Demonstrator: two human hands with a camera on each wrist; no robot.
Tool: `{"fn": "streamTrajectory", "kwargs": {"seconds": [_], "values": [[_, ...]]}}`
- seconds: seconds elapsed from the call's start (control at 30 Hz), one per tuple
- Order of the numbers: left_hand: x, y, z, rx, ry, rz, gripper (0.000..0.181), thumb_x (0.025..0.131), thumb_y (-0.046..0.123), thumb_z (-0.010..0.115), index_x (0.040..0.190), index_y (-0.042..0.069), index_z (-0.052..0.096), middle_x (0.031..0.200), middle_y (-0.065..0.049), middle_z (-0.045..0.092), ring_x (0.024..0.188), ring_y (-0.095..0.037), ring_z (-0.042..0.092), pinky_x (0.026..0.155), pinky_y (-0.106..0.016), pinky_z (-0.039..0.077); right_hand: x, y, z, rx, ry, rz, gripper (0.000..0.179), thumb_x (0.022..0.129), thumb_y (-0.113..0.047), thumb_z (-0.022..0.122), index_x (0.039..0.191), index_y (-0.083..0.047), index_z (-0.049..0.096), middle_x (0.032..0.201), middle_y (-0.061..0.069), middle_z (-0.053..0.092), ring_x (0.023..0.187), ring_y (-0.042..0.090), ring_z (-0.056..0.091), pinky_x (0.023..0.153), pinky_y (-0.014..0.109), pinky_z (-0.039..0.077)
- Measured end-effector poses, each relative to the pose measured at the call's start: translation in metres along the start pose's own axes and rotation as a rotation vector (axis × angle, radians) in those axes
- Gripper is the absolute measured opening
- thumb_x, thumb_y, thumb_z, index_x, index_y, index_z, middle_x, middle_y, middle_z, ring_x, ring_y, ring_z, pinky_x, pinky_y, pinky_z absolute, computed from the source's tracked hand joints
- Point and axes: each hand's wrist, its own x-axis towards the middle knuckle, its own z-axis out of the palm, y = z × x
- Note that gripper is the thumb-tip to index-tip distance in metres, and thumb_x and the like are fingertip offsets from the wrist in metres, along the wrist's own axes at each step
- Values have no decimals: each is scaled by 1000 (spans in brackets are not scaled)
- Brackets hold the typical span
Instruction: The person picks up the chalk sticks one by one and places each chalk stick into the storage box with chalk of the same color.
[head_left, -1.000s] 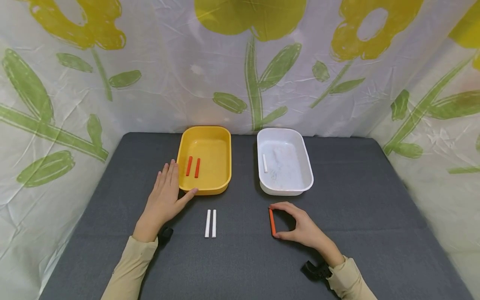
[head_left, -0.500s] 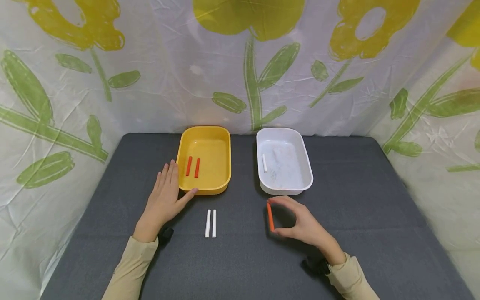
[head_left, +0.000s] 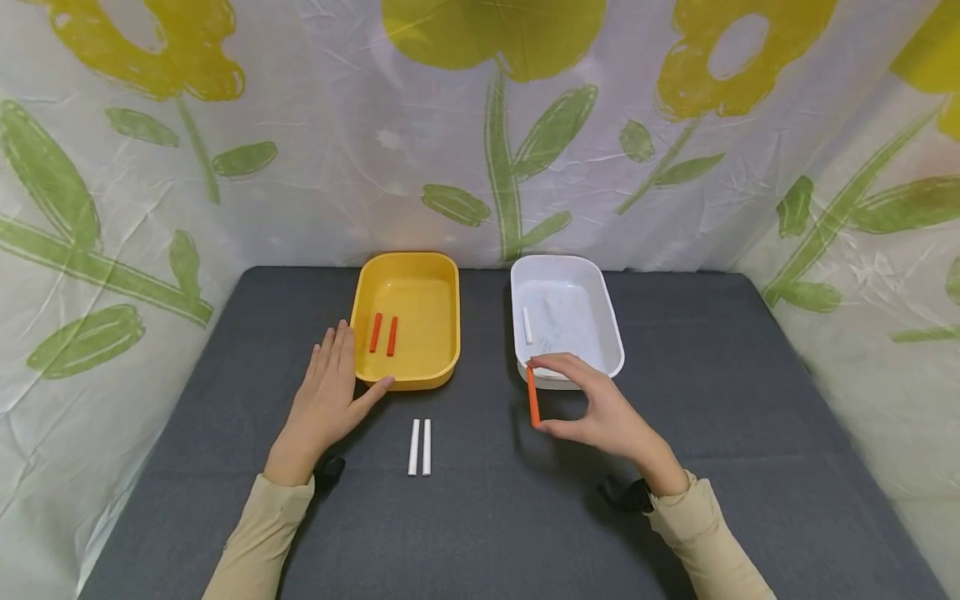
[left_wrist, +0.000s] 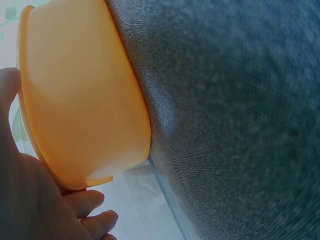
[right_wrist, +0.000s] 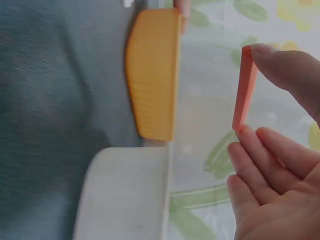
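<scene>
**Dark cloth, two trays: one orange-red stick up in the right hand, pointing away from the body**

Nearest on the dark tabletop (head_left: pixel 480 533) lie two white sticks (head_left: pixel 413 447), side by side with a narrow gap, closer to the left hand than to the right.

Just beyond and to their right, the right hand (head_left: pixel 600 408) pinches the orange-red stick (head_left: pixel 533 397) by its two ends, thumb at the near end, fingertip at the far one. The stick is held clear of the cloth. Its long axis runs away from the person, much as the trays' long sides do, and its far end overlaps the white tray's near rim in the head view. The yellow tray (head_left: pixel 427 333) lies ahead and to its left.

The left hand (head_left: pixel 322 408), well apart from the right, rests extended against the yellow tray's left side, thumb at the near rim.

Inside the yellow tray lie two red sticks (head_left: pixel 392 337); inside the white tray (head_left: pixel 573 308), one white stick (head_left: pixel 527 326). Behind hangs a flowered backdrop (head_left: pixel 360 167).
</scene>
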Motion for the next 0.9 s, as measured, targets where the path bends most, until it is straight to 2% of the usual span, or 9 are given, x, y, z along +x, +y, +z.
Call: {"fn": "streamTrajectory", "kwargs": {"seconds": [0.2,0.5,0.73,0.9], "values": [[0,0,-1,3,-2,-1,105,95,66,48,156,-5,0,164,-23,0,150,-39,2,121,-51,1,23,-10,-3,21,13,-57,74,74,-9,88,140,-6,53,137,8,57,128,24,51,108,40,39],[0,2,-2,4,-11,5,104,96,65,47,156,-6,-1,163,-24,-1,150,-41,2,121,-52,1,67,-10,1,23,38,-116,72,76,-12,87,140,-8,54,136,6,58,127,22,51,109,40,38],[0,3,-2,9,-17,-3,104,96,62,50,155,-7,-1,163,-24,-1,150,-41,1,121,-52,1,100,-13,9,13,35,-115,71,78,-16,86,140,-6,53,136,5,57,127,22,51,110,39,37],[0,3,-3,10,-9,-3,104,96,63,50,155,-7,1,163,-25,1,150,-41,2,121,-53,2,122,-12,19,35,28,-98,72,75,-13,88,139,-3,54,135,7,57,127,24,51,110,41,38]]}}
